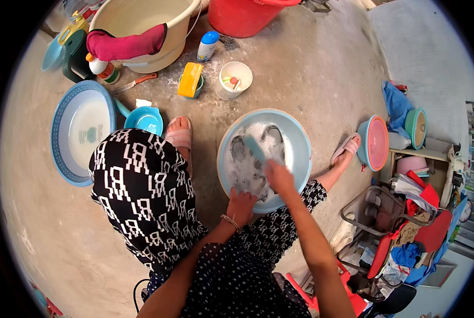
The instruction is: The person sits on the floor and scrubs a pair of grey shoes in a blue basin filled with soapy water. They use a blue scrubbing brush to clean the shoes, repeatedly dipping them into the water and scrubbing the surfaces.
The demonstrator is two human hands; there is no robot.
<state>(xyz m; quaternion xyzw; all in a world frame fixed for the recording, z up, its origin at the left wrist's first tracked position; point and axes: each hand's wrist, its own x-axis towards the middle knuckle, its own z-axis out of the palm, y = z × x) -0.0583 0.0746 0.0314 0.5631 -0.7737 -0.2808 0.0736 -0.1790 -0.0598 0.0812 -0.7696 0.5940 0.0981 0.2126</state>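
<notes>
A light blue basin (pixel 224 131) stands on the floor between my feet, with white suds in it. Two dark shoes or slippers lie in the suds, the right-hand one (pixel 272 137) with its far end showing and the left-hand one (pixel 237 149) half covered by foam. My right hand (pixel 280 177) grips a light blue brush (pixel 254 147), blurred, over the middle of the basin. At the near rim, my left hand (pixel 241 203) has its fingers curled down into the suds by the near end of the left-hand shoe; foam hides whether they grip it.
Left are a blue-rimmed basin (pixel 55 147) with cloudy water, a blue dipper (pixel 145 119) and a knife (pixel 135 82). Ahead stand a white cup (pixel 226 92), a blue-capped bottle (pixel 207 47), a cream tub (pixel 157 59) and a red bucket (pixel 245 18). A cluttered chair (pixel 433 230) is right.
</notes>
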